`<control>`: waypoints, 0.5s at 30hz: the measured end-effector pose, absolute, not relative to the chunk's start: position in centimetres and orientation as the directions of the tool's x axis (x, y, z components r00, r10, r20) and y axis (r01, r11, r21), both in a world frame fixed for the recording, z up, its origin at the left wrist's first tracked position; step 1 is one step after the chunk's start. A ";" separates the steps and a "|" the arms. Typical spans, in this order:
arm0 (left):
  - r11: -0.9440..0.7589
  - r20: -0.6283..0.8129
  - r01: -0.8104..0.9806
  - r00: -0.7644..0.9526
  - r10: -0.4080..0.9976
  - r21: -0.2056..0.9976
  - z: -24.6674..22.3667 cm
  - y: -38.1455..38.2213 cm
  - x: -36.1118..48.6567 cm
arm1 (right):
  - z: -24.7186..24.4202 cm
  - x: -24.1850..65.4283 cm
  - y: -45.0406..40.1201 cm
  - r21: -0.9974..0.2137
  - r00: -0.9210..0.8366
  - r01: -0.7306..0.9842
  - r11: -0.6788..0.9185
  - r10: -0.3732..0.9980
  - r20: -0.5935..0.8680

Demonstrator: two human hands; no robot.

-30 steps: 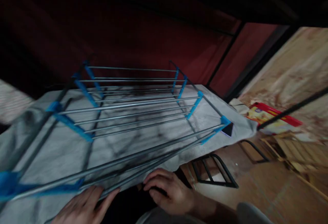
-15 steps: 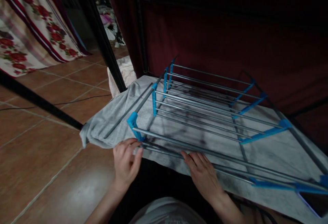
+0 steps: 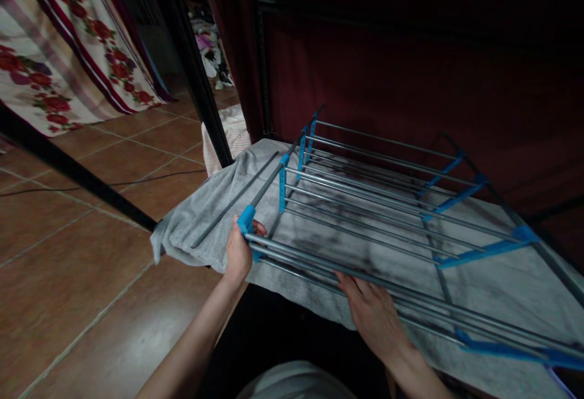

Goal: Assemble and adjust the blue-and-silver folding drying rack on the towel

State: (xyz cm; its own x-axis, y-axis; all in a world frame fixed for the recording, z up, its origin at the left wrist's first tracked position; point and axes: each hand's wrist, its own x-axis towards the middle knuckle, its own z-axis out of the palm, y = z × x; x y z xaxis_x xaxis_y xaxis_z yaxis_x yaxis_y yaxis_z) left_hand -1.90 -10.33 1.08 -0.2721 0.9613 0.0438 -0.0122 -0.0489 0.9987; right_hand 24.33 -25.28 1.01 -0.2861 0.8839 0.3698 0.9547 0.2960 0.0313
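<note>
Our left hand (image 3: 239,254) clasps the drying rack's (image 3: 267,185) corner bracket (image 3: 246,216), likely steadying it; right hand (image 3: 375,315) on front rods (image 3: 301,254), grip unclear.

No lettering, label, brand, number or sign can be read on the blue-jointed tubular rack (image 3: 401,205) at the left hand (image 3: 239,250) and right hand (image 3: 371,311), or on the floral curtain (image 3: 82,40) beyond the left.

Front rods (image 3: 296,253) are blocking the rack (image 3: 360,191) tbh, just slim gaps showing between them. Left side's looking easier: bare cloth (image 3: 205,207) is leaving room beside the loose bar (image 3: 235,200), black post (image 3: 191,61) standing beyond.
</note>
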 end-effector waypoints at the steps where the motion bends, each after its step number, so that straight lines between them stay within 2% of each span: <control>1: -0.057 0.051 -0.014 -0.282 0.958 0.998 0.9 -10.3 -1.8 | 1.1 24.4 -25.3 0.031 -0.284 0.955 0.293 0.886 0.367; 5: -0.061 0.033 -0.079 -0.312 0.949 0.995 0.7 -10.2 -1.4 | 1.9 23.9 -24.9 0.022 -0.292 0.954 0.300 0.907 0.304; 11: -0.079 0.055 -0.053 -0.357 0.932 0.995 0.9 -10.2 -1.0 | 3.5 21.4 -21.9 -0.071 -0.411 0.899 0.431 0.890 0.198; 15: -0.105 0.066 -0.086 -0.372 0.926 0.991 0.9 -10.0 -1.0 | 4.2 20.4 -20.1 -0.077 -0.487 0.856 0.510 0.849 0.207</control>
State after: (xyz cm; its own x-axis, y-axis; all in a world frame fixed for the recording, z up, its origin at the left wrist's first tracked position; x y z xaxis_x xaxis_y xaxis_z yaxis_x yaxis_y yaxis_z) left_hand -0.98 -10.01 0.88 -0.3720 0.9259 0.0657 -0.0856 -0.1048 0.9908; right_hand 20.36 -20.13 4.21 -0.4872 0.8485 0.2065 0.8565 0.5105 -0.0769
